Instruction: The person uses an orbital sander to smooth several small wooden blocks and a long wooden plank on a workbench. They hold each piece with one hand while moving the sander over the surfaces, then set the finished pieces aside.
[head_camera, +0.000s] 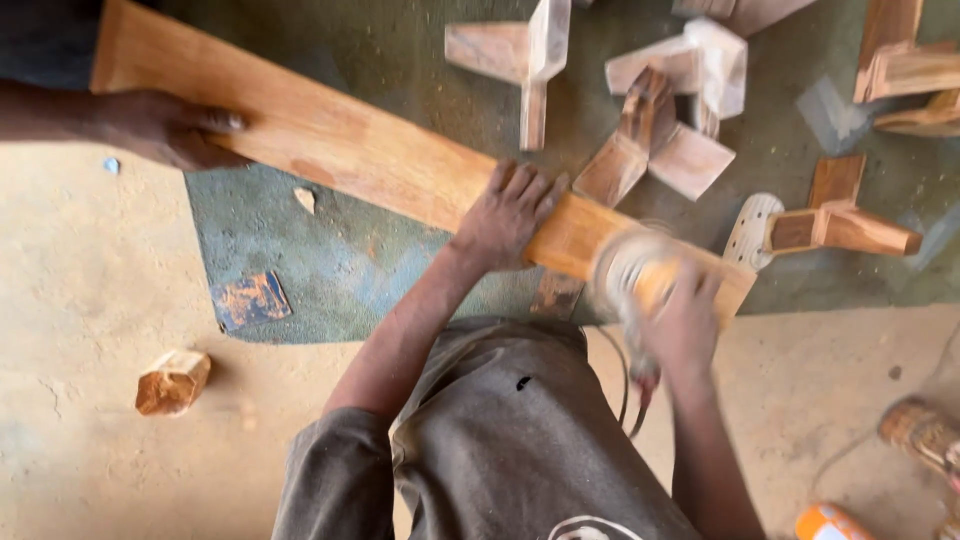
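— Where is the camera sitting?
— It is riding on the person's head, looking almost straight down past the chest.
— How close is it getting?
— Near: the long plank (330, 150) on the floor (80, 290) is filling the middle, and both forearms are reaching into view from the lower edge.
— Any second view?
— No, only this one.

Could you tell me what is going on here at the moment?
A person is working on a long wooden plank that lies slanted across a green mat on the floor. Their left hand presses flat on the plank, while their right hand holds a corded power sander, blurred with motion, against the plank's near end. Another person's hand rests on the plank's far end. Small joined wooden pieces lie scattered on the mat beyond.
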